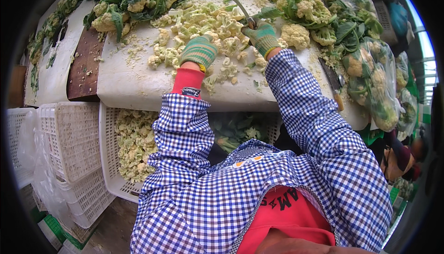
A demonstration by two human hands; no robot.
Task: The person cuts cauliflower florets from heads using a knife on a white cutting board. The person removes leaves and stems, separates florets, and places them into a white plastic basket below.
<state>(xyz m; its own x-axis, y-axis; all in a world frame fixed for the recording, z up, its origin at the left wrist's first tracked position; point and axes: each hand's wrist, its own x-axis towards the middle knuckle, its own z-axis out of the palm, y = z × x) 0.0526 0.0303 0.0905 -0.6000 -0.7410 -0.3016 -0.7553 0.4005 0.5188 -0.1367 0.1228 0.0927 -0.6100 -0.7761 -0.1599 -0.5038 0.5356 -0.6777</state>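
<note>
My left hand [199, 52], in a green striped knit glove, rests at the near edge of a heap of cut cauliflower florets [197, 19] on the white-covered table [138, 87]. Its fingers point away from me and are partly hidden, so whether it grips a floret is unclear. Gloved the same way, my right hand [262, 37] is closed around the handle of a knife with a curved blade [239, 6], which points up and left over the heap. A whole cauliflower head [295, 36] lies just right of that hand.
Leafy cauliflowers [135, 2] are piled at the back left, with more [307, 7] at the back right. A broad knife [331, 80] and bagged cauliflowers [376, 80] lie to the right. Below the table are a white crate of florets [107, 150] and stacked crates [71, 143].
</note>
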